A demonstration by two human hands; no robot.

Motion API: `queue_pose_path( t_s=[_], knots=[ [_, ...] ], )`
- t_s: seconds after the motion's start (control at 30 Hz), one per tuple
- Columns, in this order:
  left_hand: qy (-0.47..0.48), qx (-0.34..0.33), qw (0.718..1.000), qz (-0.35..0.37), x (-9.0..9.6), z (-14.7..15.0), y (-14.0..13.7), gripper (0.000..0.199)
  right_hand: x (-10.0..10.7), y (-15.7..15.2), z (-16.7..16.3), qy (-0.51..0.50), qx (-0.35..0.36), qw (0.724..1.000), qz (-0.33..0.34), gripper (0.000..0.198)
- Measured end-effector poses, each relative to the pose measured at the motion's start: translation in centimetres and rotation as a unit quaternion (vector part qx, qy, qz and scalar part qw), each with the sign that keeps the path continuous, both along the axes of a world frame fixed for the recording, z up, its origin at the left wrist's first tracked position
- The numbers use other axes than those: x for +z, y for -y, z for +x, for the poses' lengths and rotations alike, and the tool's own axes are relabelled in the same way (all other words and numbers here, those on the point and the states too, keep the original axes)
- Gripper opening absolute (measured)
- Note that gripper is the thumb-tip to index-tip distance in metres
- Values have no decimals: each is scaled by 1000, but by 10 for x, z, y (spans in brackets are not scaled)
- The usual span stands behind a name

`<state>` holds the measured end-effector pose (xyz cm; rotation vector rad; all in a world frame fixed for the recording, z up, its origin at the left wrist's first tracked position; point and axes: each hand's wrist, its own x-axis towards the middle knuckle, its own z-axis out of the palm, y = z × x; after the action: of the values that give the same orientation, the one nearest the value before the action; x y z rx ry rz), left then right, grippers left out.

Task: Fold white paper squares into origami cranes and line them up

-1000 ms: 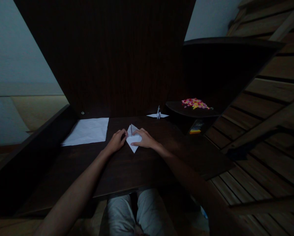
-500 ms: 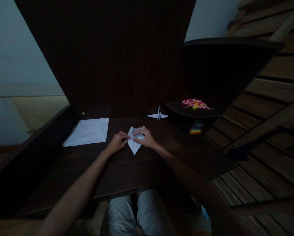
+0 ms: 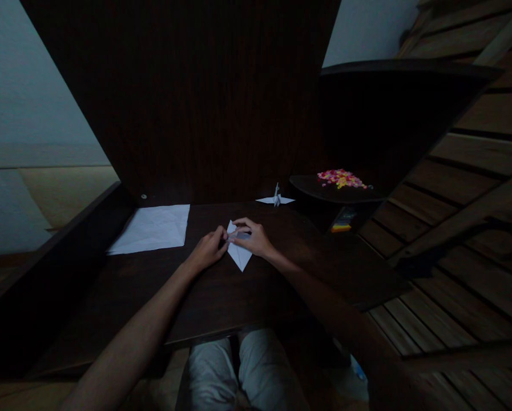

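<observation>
A folded piece of white paper, shaped like a pointed kite, lies on the dark desk between my hands. My left hand pinches its left side, thumb and fingers pressed together. From the right, my right hand grips the paper with thumb and fingers, covering its upper middle. The lower point faces me, and a small tip shows above the fingers. Just behind stands a finished white paper crane with its wings spread.
White paper sheets lie at the desk's left. On a rounded corner shelf at the right sits a heap of small pink and yellow pieces. A raised side panel bounds the desk on the left.
The paper has turned slightly, its lower point swinging to the right. My left hand has closed more tightly at its left edge, and my right fingers have shifted a little.
</observation>
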<state>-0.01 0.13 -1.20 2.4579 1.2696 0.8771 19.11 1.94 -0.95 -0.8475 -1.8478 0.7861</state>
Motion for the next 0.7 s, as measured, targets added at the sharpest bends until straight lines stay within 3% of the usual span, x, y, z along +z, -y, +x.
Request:
queue_pose_path(
  t_s=[0.2, 0.5, 0.7],
  knots=[
    [11, -4, 1000, -15, 0, 0, 0, 14, -1, 0, -1, -17, -10, 1000, 9, 36],
    [-3, -20, 1000, -8, -2, -1, -2, 15, 17, 9, -1, -26, -40, 996, 81, 22],
    [-29, -14, 999, 13, 0, 0, -1, 21, 21, 11, 1, -23, -29, 995, 87, 18]
  ],
)
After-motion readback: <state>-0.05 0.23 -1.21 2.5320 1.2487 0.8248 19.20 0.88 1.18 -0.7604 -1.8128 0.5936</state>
